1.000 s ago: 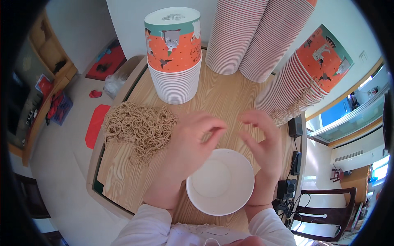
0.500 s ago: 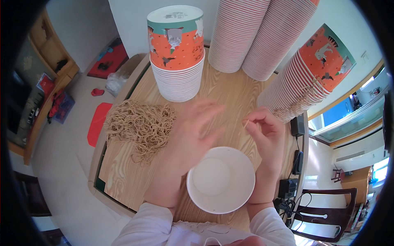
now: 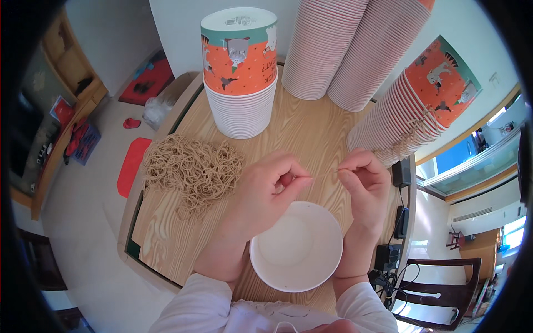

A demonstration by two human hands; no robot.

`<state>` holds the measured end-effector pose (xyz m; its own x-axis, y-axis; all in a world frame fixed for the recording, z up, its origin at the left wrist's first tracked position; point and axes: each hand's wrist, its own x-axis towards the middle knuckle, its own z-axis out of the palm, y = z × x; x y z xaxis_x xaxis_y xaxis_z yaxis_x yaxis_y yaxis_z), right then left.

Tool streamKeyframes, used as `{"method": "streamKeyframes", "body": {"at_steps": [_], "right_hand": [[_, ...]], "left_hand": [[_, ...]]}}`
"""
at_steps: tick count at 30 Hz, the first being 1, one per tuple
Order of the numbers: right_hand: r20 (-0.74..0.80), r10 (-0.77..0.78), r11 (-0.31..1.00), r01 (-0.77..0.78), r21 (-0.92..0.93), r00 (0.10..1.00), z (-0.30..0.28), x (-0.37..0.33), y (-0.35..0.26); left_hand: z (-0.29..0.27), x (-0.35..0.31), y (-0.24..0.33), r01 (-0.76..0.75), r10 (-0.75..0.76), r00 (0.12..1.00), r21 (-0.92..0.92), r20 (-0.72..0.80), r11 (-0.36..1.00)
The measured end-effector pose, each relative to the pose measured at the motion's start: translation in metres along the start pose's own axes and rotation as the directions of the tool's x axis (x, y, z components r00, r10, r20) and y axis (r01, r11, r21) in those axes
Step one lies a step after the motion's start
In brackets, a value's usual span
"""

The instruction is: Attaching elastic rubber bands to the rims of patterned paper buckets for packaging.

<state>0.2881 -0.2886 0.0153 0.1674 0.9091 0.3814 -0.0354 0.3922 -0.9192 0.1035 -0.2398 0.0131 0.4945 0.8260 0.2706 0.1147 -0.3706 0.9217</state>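
My right hand [image 3: 367, 191] is closed in a pinch, with a tiny tan end of string [image 3: 338, 170] at its fingertips. Opposite it, my left hand [image 3: 269, 191] has thumb and forefinger pressed together; whatever lies between them is too fine to make out. Below and between both hands stands a white paper bucket [image 3: 297, 247], its mouth facing up and only its pale inside showing. A loose, tangled heap of tan string [image 3: 191, 172] lies on the wooden table just left of my left hand.
An upside-down stack of orange and green paper buckets [image 3: 240, 72] stands behind the string. Tall white-rimmed stacks [image 3: 325, 47] rise at the back, and another stack [image 3: 413, 105] with string hanging on it is at right. Black adapters [image 3: 388, 255] and cables line the right edge.
My left hand, blurred with fingers spread before, has closed into a pinch near the right one. The right hand stays pinched and has shifted slightly right.
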Motion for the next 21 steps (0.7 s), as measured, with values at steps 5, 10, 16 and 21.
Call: {"method": "streamKeyframes", "body": {"at_steps": [5, 10, 16, 21], "right_hand": [[0.081, -0.006, 0.993, 0.015, -0.114, 0.997, 0.001, -0.002, 0.002], [0.157, -0.040, 0.990, 0.061, -0.127, 0.987, 0.002, -0.004, -0.001], [0.120, -0.012, 0.983, 0.033, -0.179, 0.993, 0.005, -0.004, -0.005], [0.029, 0.097, 0.969, -0.088, -0.231, 0.995, 0.012, -0.007, -0.002]], "left_hand": [[0.013, 0.003, 0.000, -0.179, 0.175, 0.984, -0.121, -0.044, 0.976], [0.017, 0.001, 0.006, -0.009, 0.068, 0.993, -0.507, 0.097, 0.862], [0.010, -0.003, -0.001, 0.004, 0.003, 0.999, -0.207, 0.036, 0.978], [0.015, -0.003, 0.009, -0.081, 0.095, 0.988, 0.114, -0.122, 0.990]]}}
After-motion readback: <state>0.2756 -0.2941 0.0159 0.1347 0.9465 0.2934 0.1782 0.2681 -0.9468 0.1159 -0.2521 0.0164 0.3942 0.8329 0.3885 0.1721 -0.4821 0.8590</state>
